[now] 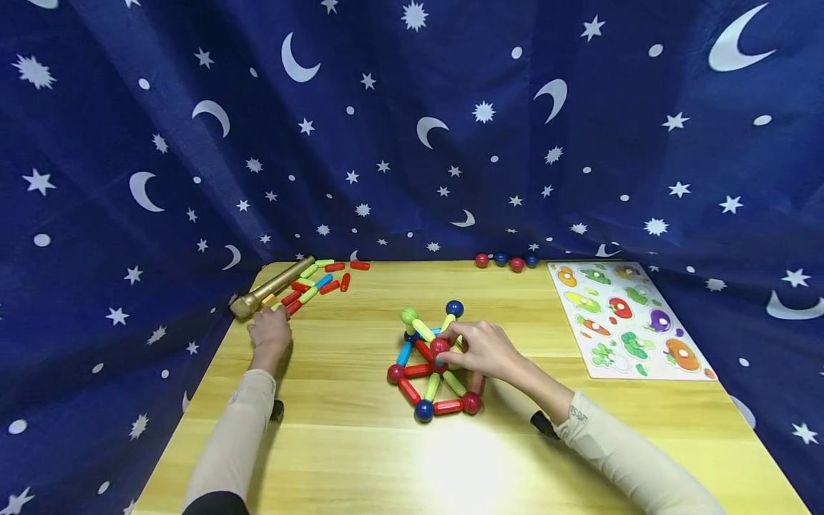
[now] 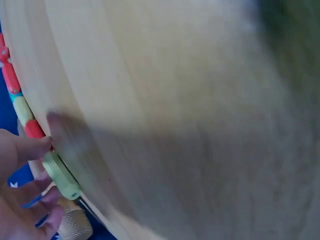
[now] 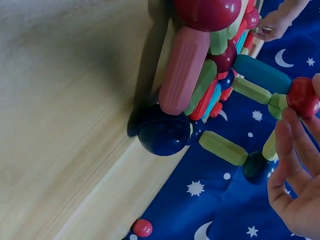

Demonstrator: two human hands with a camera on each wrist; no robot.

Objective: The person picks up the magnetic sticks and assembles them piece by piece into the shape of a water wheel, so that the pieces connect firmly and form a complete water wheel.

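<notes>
My right hand pinches a red ball above the middle of a magnetic-stick structure. In the right wrist view, the fingertips meet that red ball, with a blue stick leading to it. Green, red and blue sticks join red and blue balls in a wheel-like base, and a green ball tops a raised part. My left hand is at the near end of the loose sticks, its thumb and fingers spread close around a green stick.
Several loose sticks lie at the back left beside a gold microphone. Red and blue balls line the back edge. A vegetable picture board lies at the right. Behind the wooden table hangs a blue star-and-moon cloth.
</notes>
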